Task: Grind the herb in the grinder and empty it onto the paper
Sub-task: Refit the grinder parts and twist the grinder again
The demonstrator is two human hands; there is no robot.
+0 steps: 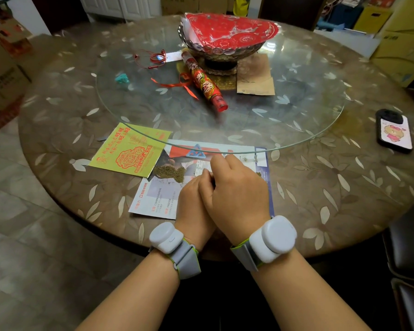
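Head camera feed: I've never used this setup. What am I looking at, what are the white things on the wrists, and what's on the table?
There is no machine, just one wide camera on a person's head, looking down at their own hands. The left hand and right hand are closed together over the printed paper; whatever they hold, presumably the grinder, is hidden. The white pucks are strapped wrist devices. A pile of ground herb already lies on the paper. Beside it sits a yellow leaflet; a phone lies to the right, and a glass turntable carries a bowl.
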